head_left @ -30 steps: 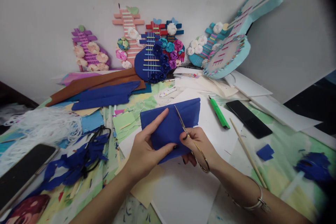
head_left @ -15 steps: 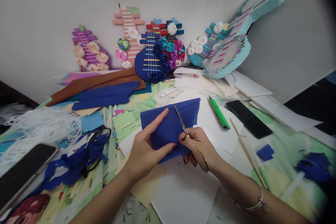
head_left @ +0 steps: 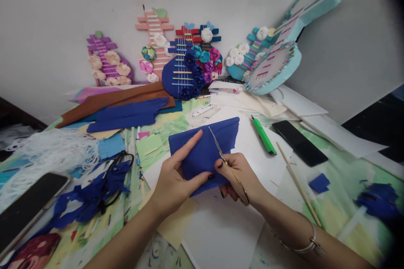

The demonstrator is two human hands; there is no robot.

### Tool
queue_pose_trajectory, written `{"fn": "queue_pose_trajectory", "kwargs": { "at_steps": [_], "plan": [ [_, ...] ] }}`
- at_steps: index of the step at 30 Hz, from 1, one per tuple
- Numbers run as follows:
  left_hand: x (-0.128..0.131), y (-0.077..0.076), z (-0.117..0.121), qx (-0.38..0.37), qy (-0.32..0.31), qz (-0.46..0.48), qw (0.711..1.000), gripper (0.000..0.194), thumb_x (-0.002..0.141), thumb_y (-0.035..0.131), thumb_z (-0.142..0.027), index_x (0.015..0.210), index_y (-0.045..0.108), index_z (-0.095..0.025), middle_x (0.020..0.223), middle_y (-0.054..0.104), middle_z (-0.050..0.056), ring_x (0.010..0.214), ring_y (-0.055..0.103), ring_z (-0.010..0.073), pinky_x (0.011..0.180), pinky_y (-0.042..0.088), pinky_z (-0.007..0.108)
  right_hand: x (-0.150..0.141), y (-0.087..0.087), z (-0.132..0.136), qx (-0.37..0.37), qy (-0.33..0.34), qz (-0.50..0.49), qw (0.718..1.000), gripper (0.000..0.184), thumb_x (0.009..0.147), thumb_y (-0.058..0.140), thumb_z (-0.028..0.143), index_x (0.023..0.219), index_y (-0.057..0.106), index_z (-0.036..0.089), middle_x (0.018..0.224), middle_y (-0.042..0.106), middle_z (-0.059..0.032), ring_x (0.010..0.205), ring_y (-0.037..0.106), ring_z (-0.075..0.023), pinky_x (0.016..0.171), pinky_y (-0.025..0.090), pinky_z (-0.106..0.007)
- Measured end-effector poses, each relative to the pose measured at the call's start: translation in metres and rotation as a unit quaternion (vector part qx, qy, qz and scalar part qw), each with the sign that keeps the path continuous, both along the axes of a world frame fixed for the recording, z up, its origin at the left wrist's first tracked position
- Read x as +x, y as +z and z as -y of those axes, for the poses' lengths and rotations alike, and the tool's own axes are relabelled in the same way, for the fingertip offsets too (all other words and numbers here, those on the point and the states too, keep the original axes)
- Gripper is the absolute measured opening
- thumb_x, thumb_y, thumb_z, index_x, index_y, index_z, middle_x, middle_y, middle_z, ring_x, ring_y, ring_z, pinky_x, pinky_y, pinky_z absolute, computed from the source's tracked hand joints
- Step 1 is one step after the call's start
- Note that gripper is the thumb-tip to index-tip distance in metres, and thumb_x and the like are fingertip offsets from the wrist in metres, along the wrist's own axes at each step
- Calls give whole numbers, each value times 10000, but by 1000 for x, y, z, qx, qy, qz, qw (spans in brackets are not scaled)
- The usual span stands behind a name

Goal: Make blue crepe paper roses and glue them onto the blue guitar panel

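A folded piece of blue crepe paper (head_left: 198,155) is tilted up above the white sheets in the middle. My left hand (head_left: 173,176) grips its left part, thumb in front and index finger lying along the face. In my right hand (head_left: 241,174) are gold-handled scissors (head_left: 217,141), one finger loop showing below the thumb. One blade lies across the front of the blue paper, pointing up and left; the other blade is hidden behind the paper. Beneath both hands are white paper (head_left: 224,231) and a yellowish sheet (head_left: 179,222).
A green cutter (head_left: 264,135), a black phone (head_left: 299,142) and a wooden stick (head_left: 298,185) lie to the right. On the left are white cord (head_left: 50,151), blue scraps (head_left: 85,193) and another phone (head_left: 31,210). Decorated paper guitars (head_left: 181,69) lean against the wall.
The blue paper's right end has shifted slightly, and the scissors' loop has drawn in a little toward the hand. My left hand stays nearly still.
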State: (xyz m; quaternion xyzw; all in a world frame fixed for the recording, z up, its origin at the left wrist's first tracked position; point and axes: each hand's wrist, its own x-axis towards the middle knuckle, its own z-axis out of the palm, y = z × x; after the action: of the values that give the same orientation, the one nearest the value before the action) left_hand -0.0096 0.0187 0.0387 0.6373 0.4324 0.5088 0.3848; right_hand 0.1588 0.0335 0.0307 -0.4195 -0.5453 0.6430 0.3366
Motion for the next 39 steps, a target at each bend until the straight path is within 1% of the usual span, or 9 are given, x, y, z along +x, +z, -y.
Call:
{"fn": "queue_pose_trajectory", "kwargs": {
  "at_steps": [7, 14, 18, 20, 23, 26, 28, 33, 39],
  "plan": [
    [0, 2, -1, 9, 25, 8, 1000, 728, 693, 773, -231, 1355, 477, -293, 1360, 549, 52, 1177, 571, 256, 961, 499, 353, 2, -5, 1, 60, 6, -27, 998, 582, 780, 472, 723, 614, 481, 165, 392, 509, 24, 262, 347, -39, 282, 232, -152],
    [0, 2, -1, -35, 7, 29, 999, 711, 692, 772, -236, 1345, 495, -288, 1315, 588, 59, 1124, 607, 252, 941, 512, 345, -3, 4, -1, 56, -39, -76, 995, 348, 719, 716, 451, 703, 511, 170, 426, 422, 95, 328, 357, -38, 349, 328, -165],
    [-7, 3, -7, -69, 22, 89, 993, 448, 695, 769, -250, 1135, 683, -252, 1156, 686, 57, 1024, 651, 222, 863, 530, 268, -4, 9, 1, 46, -27, -86, 995, 256, 702, 710, 363, 724, 545, 167, 545, 475, 63, 421, 386, -46, 427, 384, -190],
    [-15, 7, -11, -113, 13, 157, 981, 321, 712, 750, -277, 1029, 735, -231, 1038, 728, 66, 891, 684, 190, 753, 540, 220, -3, 9, 2, 38, 4, -86, 996, 222, 690, 697, 326, 706, 539, 172, 580, 479, 48, 486, 415, -65, 480, 401, -207],
    [-24, 13, -16, -220, -44, 248, 942, 354, 670, 767, -282, 1014, 742, -201, 891, 750, 84, 732, 690, 175, 653, 542, 223, -2, 7, 3, 45, 50, -48, 997, 201, 678, 651, 265, 635, 474, 180, 575, 431, 46, 521, 391, -75, 486, 360, -209],
    [-25, 15, -17, -269, -72, 270, 922, 394, 609, 802, -219, 999, 745, -199, 853, 748, 75, 704, 684, 166, 643, 545, 230, -1, 6, 3, 74, 77, 9, 994, 168, 670, 598, 216, 618, 443, 178, 580, 390, 50, 530, 345, -69, 482, 310, -201],
    [-21, 14, -17, -263, -51, 249, 931, 385, 578, 821, -181, 957, 755, -197, 842, 746, 61, 687, 672, 142, 627, 533, 203, -2, 5, 3, 92, 82, 37, 992, 149, 679, 574, 218, 622, 443, 176, 587, 377, 49, 539, 341, -71, 488, 305, -200],
    [-11, 7, -15, -189, 58, 200, 960, 298, 534, 848, -167, 820, 768, -190, 823, 739, 34, 695, 651, 124, 636, 523, 191, -3, 4, 4, 96, 95, 42, 990, 160, 682, 582, 229, 625, 441, 177, 582, 370, 51, 535, 348, -71, 487, 304, -198],
    [-14, 4, -11, -99, 140, 150, 974, 308, 585, 838, -214, 882, 755, -220, 856, 740, 16, 778, 663, 152, 690, 538, 226, -4, 4, 8, 60, 99, -27, 993, 174, 732, 627, 264, 660, 504, 164, 560, 470, 49, 488, 413, -64, 469, 341, -192]
  ]
}}
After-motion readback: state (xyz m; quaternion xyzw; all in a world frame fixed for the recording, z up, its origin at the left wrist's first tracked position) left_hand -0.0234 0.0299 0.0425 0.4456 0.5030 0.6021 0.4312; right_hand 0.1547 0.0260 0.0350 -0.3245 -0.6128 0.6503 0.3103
